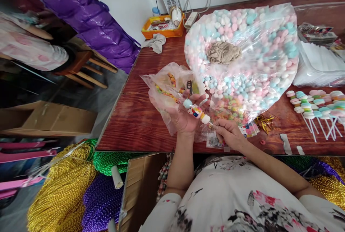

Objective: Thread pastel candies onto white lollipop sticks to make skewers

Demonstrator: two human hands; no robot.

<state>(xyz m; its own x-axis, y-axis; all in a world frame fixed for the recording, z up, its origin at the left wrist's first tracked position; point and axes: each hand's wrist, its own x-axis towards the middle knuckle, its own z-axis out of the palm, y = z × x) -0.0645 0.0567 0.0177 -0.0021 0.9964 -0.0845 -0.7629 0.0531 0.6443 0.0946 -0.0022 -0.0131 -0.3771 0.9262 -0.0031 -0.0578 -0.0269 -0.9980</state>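
Observation:
A marshmallow skewer (198, 112) on a white stick is between my two hands. It carries a pale blue piece, a printed piece, a yellow one and a white one. My right hand (228, 133) pinches its stick at the lower end. Palm up, my left hand (188, 117) cups the skewer's upper part with loosely curled fingers. Close behind the left hand lies an open clear bag (164, 81) of colourful small pieces. A big clear bag of marshmallows (258, 52) fills the table beyond, with a crumpled beige cloth (223, 52) on it.
Finished-looking marshmallow skewers (319, 106) lie at right, before a clear plastic box (314, 63). Gold twist ties (265, 123) are near my right hand. An orange tray (161, 31) stands by the wall. Bead bundles (61, 189) and a cardboard box (142, 192) sit below. Another person (32, 41) is at left.

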